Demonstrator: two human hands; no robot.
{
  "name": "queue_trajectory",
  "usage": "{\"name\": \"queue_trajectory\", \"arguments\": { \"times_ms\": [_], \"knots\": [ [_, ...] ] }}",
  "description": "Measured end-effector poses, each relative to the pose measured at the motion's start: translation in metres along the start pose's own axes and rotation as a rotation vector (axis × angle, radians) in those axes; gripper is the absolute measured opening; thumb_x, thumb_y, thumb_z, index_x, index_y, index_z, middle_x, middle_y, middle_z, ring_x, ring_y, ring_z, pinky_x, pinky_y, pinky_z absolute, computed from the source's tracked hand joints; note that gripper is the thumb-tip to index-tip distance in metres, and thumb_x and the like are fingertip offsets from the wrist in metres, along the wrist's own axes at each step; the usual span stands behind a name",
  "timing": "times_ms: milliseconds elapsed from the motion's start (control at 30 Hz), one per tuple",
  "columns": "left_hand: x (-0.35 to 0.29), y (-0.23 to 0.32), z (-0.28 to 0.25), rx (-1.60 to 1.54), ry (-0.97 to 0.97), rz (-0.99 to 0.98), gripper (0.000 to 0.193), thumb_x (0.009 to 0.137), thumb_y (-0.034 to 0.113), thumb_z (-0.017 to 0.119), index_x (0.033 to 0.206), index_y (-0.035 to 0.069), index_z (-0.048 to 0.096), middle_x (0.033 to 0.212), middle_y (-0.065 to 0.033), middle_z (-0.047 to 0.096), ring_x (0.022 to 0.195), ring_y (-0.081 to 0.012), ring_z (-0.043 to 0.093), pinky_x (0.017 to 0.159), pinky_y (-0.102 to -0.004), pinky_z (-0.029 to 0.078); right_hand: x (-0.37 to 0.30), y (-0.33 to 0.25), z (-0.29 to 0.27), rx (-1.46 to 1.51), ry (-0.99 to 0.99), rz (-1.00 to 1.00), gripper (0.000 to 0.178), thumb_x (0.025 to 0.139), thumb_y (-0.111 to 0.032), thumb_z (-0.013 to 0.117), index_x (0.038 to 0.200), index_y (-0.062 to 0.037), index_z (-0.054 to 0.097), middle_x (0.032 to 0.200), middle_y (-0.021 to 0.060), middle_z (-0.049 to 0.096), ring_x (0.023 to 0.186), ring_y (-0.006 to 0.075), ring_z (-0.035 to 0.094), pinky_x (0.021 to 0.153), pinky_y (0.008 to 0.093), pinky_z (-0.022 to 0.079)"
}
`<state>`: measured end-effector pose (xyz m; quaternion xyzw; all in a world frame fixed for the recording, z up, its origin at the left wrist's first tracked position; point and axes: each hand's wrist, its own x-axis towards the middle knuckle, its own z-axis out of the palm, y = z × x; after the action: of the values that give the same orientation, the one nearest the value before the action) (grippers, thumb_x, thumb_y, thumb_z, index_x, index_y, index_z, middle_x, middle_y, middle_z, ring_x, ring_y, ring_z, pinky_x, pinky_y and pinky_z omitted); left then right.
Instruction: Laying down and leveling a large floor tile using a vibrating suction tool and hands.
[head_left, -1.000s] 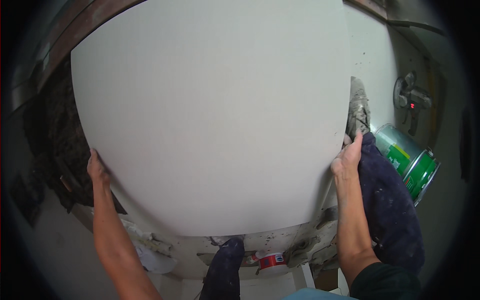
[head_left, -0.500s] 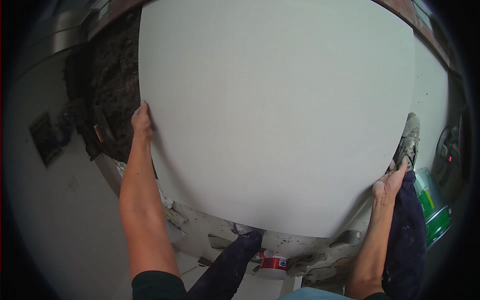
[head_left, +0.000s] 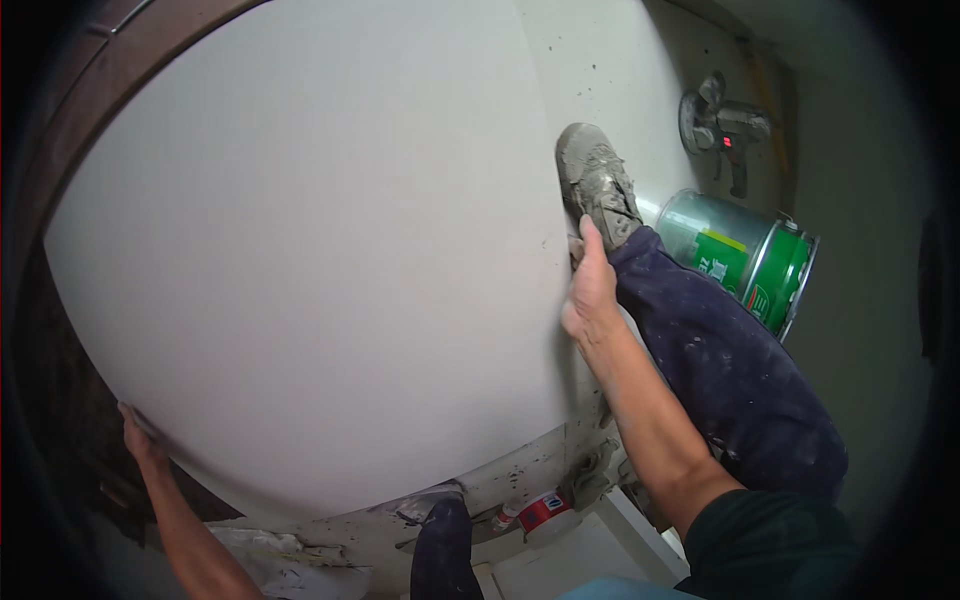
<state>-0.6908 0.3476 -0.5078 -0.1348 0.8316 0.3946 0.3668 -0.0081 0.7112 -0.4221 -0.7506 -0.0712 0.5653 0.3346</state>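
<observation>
A large, pale, smooth floor tile (head_left: 320, 260) fills the left and middle of the view, held between my two hands. At its lower left edge, my left hand (head_left: 143, 437) is closed with its fingertips curled against the rim. My right hand (head_left: 592, 285) grips the right edge, thumb on the near side; its other fingers are mostly hidden behind the tile. Just past that hand rests my mortar-caked right shoe (head_left: 598, 180), close beside the tile's edge. My other shoe (head_left: 430, 503) is partly under the lower edge.
A green and silver metal bucket (head_left: 735, 260) lies on its side at the right. Beyond it is a mortar-splashed power tool (head_left: 725, 130) with a red light. A red and white tub (head_left: 545, 515) stands near the bottom. Dark loose mortar (head_left: 75, 400) shows at left.
The view has swung to the right, so the tile and both hands appear farther left. The bucket and power tool are now more fully seen. Both hands still hold the tile's edges.
</observation>
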Motion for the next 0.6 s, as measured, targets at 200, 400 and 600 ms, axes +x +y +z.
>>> {"name": "queue_trajectory", "arguments": {
  "times_ms": [200, 400, 600],
  "knots": [
    [0.006, -0.005, 0.009, 0.006, -0.003, -0.029, 0.072, 0.102, 0.054, 0.056, 0.147, -0.001, 0.049, 0.145, -0.0088, 0.055, 0.130, -0.0247, 0.053, 0.111, -0.0371, 0.040, -0.004, -0.009, 0.006, -0.046, 0.025, -0.005, 0.072, 0.096, -0.058, 0.057, 0.127, 0.0074, 0.061, 0.126, 0.0153, 0.065, 0.118, 0.0233, 0.058, 0.106, 0.0385, 0.045],
    [-0.014, 0.003, 0.006, 0.052, 0.040, 0.055, 0.066, 0.105, 0.047, 0.053, 0.151, 0.001, 0.044, 0.150, -0.0106, 0.051, 0.136, -0.0262, 0.049, 0.115, -0.0401, 0.038, 0.021, 0.020, -0.003, -0.074, 0.036, -0.050, 0.068, 0.096, -0.059, 0.056, 0.119, 0.0053, 0.062, 0.116, 0.0154, 0.067, 0.116, 0.0264, 0.060, 0.106, 0.0397, 0.045],
    [-0.017, 0.020, 0.038, -0.013, 0.077, 0.043, 0.054, 0.106, 0.033, 0.055, 0.149, 0.002, 0.048, 0.150, -0.0108, 0.052, 0.139, -0.0265, 0.048, 0.117, -0.0366, 0.036, 0.017, -0.001, -0.002, -0.218, 0.066, 0.024, 0.061, 0.096, -0.052, 0.054, 0.133, -0.0032, 0.056, 0.129, 0.0162, 0.061, 0.124, 0.0291, 0.055, 0.115, 0.0435, 0.038]
  ]
}}
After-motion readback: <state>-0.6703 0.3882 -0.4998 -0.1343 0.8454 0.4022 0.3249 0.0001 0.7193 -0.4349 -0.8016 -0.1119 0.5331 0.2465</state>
